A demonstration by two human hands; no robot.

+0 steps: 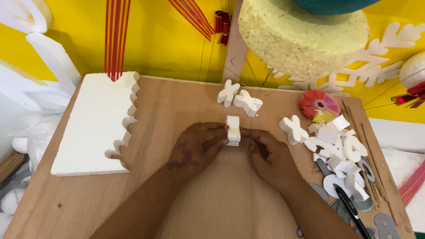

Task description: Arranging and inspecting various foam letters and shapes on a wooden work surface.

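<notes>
Fingertips of left hand (195, 147) and right hand (267, 158) pinch a small white foam cut-out block (233, 130) from both sides, mid-table on the bare wooden board (217, 207), white foam letter shapes (240, 97) just beyond, scalloped white foam slab (98, 123) off left, black-handled knife (355, 216) right.

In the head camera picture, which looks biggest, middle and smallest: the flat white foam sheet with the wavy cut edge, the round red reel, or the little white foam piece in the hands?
Largest to smallest:
1. Flat white foam sheet with the wavy cut edge
2. Round red reel
3. Little white foam piece, pinched between the left hand and the right hand
The last two look close, so that order is unsure.
</notes>
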